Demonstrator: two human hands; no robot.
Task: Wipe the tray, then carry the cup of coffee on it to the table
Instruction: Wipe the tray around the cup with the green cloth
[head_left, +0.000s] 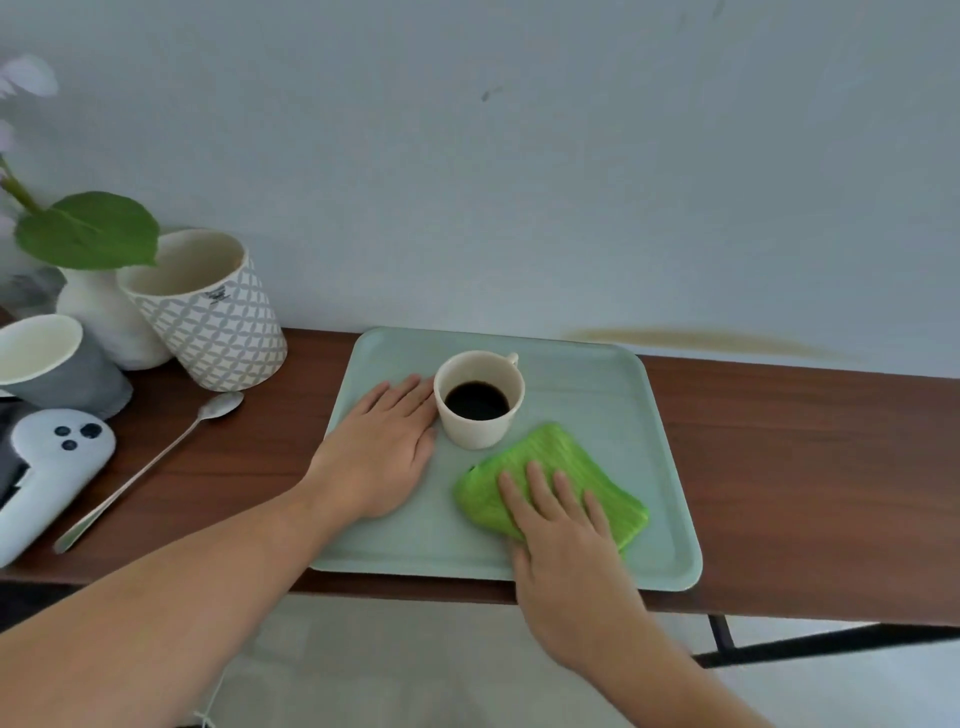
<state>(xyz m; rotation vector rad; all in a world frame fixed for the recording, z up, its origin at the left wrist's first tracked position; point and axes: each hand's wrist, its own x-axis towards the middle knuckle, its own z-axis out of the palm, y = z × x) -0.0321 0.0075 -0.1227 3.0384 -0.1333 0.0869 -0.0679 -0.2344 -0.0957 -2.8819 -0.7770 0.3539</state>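
Right hand (563, 525), fingers flat and unclenched, presses green cloth (550, 483) onto pale green tray (670, 467), likely to wipe. Left hand (384, 447), palm flat, grasping nothing, steadies the tray beside the coffee cup (478, 400).

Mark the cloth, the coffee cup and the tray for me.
green cloth (566, 467), head view, on its bare far half beyond the fingers.
coffee cup (470, 428), head view, on its near outer wall.
tray (597, 384), head view, on its bare far right floor.

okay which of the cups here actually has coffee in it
The small cream handled cup on the tray. The patterned cup and grey cup at left show pale insides.
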